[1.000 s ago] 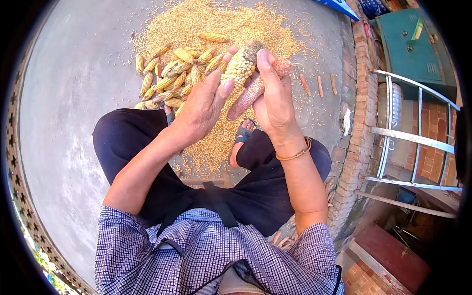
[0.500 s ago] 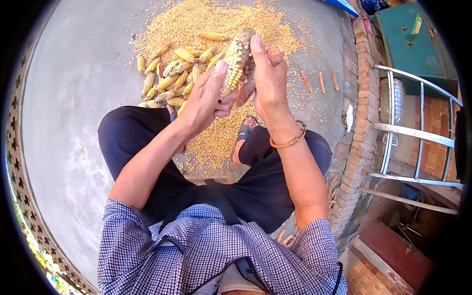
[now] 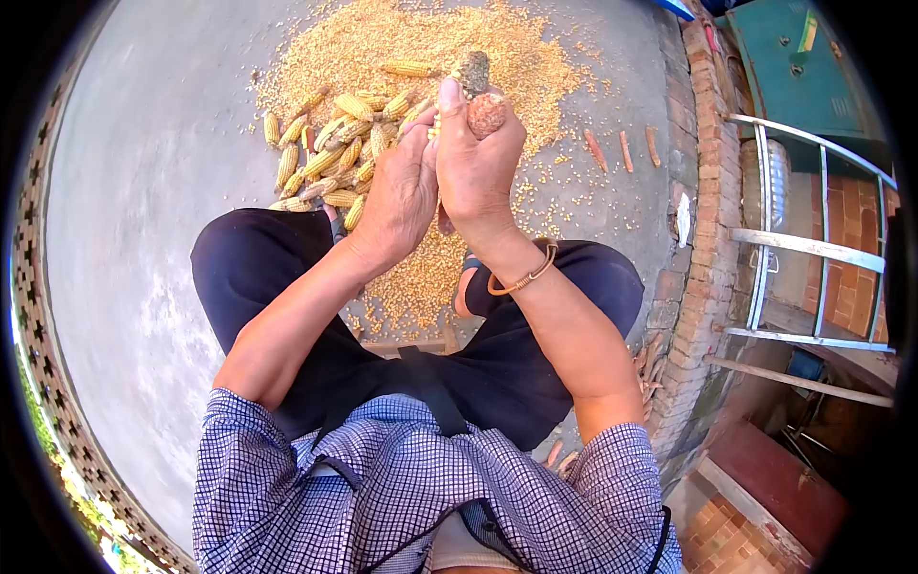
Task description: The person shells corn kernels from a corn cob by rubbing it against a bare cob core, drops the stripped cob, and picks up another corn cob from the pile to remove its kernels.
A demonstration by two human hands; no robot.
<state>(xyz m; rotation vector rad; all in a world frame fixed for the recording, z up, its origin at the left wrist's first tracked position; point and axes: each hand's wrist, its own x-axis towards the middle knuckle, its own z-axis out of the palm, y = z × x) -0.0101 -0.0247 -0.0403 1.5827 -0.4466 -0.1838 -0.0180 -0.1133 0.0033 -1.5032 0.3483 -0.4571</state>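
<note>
My left hand (image 3: 394, 196) is closed round an ear of corn (image 3: 474, 72). Only the ear's dark tip and a few pale kernels show past the fingers. My right hand (image 3: 478, 177) grips a reddish bare corncob (image 3: 486, 115), its thumb lying over the ear. Both hands press together, hiding most of the ear and the bare cob. Beyond them, a pile of corn ears (image 3: 349, 143) lies beside a wide spread of loose kernels (image 3: 335, 57) on the concrete floor.
Several stripped cobs (image 3: 626, 150) lie on the floor at right. A low brick edge (image 3: 712, 191) runs alongside, with a metal rail (image 3: 813, 244) and a green cabinet (image 3: 798, 77) past it. More bare cobs (image 3: 650, 368) lie by my right knee.
My right hand has moved left and turned over the ear, so the hands now meet. The ear's kernel rows, visible before, are mostly covered.
</note>
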